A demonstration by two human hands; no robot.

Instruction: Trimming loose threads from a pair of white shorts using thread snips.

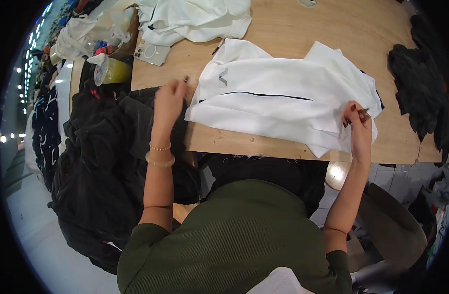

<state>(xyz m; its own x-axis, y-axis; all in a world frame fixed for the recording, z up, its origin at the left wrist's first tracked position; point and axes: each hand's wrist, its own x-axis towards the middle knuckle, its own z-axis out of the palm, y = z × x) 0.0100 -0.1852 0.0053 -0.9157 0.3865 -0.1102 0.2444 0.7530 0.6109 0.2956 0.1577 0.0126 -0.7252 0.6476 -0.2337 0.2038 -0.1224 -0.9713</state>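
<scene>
A white garment [263, 115] with a thin dark stripe along it and a small grey emblem lies spread across the table in front of me. Just off its left edge, my left hand [169, 100] is raised with the fingers curled. Motion blurs the fingertips, and a tiny dark spot shows beside them. My right hand [357, 117] is at the right end of the garment, fingers closed in a pinch. Something small and greyish shows at those fingers, too small to name. Whether the fabric is also caught in them, I cannot tell.
More white fabric [195, 19] lies at the table's far side, near a phone [152, 53]. A plastic cup of yellow drink [112, 71] stands left of the wooden table [293, 24]. Dark cloth [102, 147] is heaped at my left; black garments [415, 88] lie far right.
</scene>
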